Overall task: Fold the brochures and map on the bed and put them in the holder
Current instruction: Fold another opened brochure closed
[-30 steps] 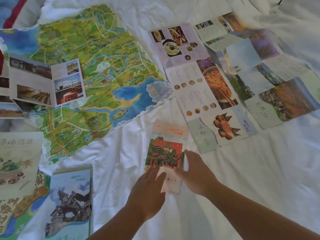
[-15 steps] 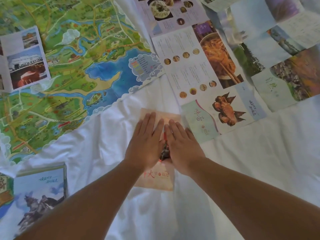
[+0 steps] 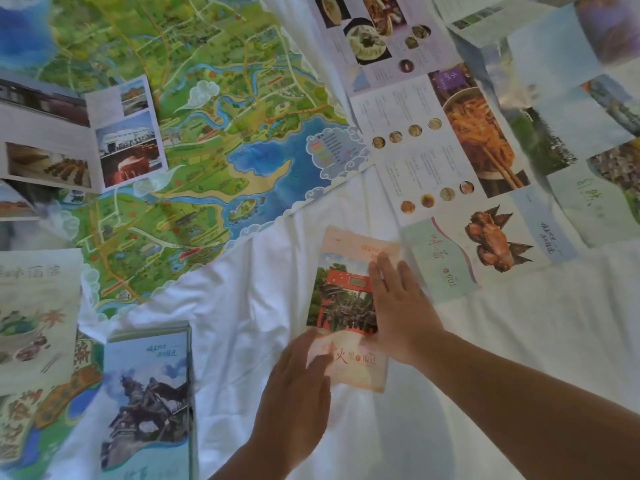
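A folded brochure [image 3: 346,292] with a peach cover and a red gate photo lies on the white sheet at the centre. My right hand [image 3: 398,306] lies flat along its right edge, fingers straight. My left hand [image 3: 298,386] touches its lower left corner with extended fingers. A large green and blue map [image 3: 194,133] is spread open at upper left. An unfolded food brochure [image 3: 443,140] lies at upper right, next to an unfolded landscape brochure [image 3: 571,109]. A folded brochure with a statue cover [image 3: 149,403] sits at lower left. I cannot make out a holder.
More open leaflets lie on the map at left: one with building photos [image 3: 83,136] and one with a food drawing [image 3: 34,313]. White rumpled bed sheet [image 3: 519,341] fills the lower right.
Both hands have slid apart from the brochure's middle: the right hand to its right edge, the left down to its lower left corner. The red gate photo now shows.
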Motion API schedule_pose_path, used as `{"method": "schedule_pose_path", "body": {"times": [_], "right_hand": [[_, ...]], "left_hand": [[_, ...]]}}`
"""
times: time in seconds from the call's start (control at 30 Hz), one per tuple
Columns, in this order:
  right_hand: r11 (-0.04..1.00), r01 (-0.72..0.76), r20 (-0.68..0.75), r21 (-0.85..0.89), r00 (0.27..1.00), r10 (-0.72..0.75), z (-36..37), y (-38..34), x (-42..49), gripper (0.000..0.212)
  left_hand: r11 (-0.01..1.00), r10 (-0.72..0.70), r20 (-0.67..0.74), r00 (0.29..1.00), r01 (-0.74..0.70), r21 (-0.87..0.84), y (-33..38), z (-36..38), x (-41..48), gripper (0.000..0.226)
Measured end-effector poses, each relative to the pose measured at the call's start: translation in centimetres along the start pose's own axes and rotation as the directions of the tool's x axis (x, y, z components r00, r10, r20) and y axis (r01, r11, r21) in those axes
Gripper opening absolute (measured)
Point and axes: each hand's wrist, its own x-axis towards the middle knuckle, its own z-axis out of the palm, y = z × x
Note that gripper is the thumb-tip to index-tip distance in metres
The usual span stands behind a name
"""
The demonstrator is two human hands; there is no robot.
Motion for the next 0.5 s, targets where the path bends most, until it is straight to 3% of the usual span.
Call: {"method": "schedule_pose_path", "body": {"times": [0.07, 0.13, 0.23, 0.33, 0.4, 0.5], "right_hand": [[0.987, -0.009, -0.028, 0.161, 0.999, 0.014, -0.5, -0.6, -0.5, 0.112], [0.938, -0.065, -0.033, 0.341, 0.996, 0.081, -0.8, -1.4, -0.9, 0.098], [0.829, -0.164, -0.019, 0.535, 0.978, 0.206, -1.0, -2.4, -1.6, 0.069], [0.737, -0.164, -0.085, 0.655, 0.954, 0.288, -1.0, -3.4, -2.3, 0.042], [0.726, -0.173, -0.090, 0.665, 0.947, 0.309, -0.9, -4.5, -2.7, 0.039], [0.710, -0.183, -0.057, 0.680, 0.953, 0.299, -1.0, -7.3, -3.3, 0.058]], "left_hand": [[0.974, -0.206, -0.053, 0.977, 0.199, -0.109, 0.3, -1.1, 1.8, 0.038], [0.938, -0.306, -0.064, 0.950, 0.289, -0.192, 0.5, -2.0, 3.9, 0.038], [0.924, -0.342, -0.067, 0.937, 0.323, -0.202, 0.7, -3.1, 5.7, 0.030], [0.927, -0.347, -0.071, 0.935, 0.331, -0.175, -0.3, -3.9, 5.5, 0.020], [0.933, -0.332, -0.106, 0.937, 0.310, -0.182, -1.5, -4.3, 4.6, 0.015], [0.924, -0.348, -0.147, 0.926, 0.312, -0.219, -3.8, -5.2, 2.1, 0.014]]}}
